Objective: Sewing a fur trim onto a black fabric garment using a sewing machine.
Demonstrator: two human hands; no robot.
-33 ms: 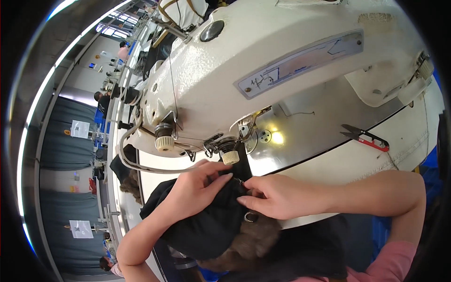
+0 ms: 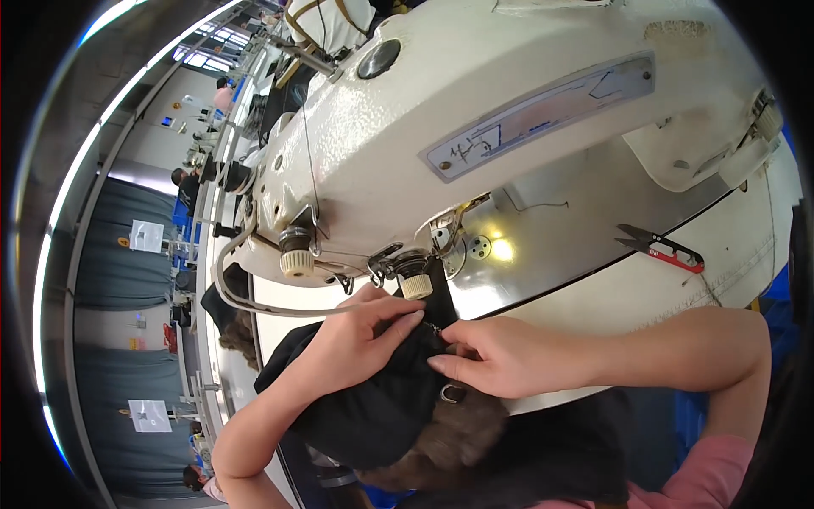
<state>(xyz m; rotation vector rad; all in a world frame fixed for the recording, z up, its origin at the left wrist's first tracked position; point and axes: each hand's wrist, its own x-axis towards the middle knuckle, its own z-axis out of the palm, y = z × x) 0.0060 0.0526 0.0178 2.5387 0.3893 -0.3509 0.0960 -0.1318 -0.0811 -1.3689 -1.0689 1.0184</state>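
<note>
Black fabric [image 2: 365, 420] with brown fur [image 2: 462, 433] along one edge lies bunched in front of the sewing machine [image 2: 365, 161]. My left hand [image 2: 356, 343] is closed on the fabric's upper edge, thumb and index finger pinching just below the machine's cream tension knob [image 2: 416, 287]. Close beside it, my right hand [image 2: 500, 352] pinches the same edge, where a short strip with a metallic glint runs between the hands. A metal ring [image 2: 452, 394] sits on the fabric under my right fingers. The fabric's far end reaches toward the presser foot, partly hidden by the machine head.
Red-handled thread snips [image 2: 666, 248] lie on the table right of the lit needle plate [image 2: 480, 247]. Another dark piece with fur [image 2: 233, 318] lies at the left. A white curved tube [image 2: 222, 271] loops off the machine head. Beyond are curtains and people at other machines.
</note>
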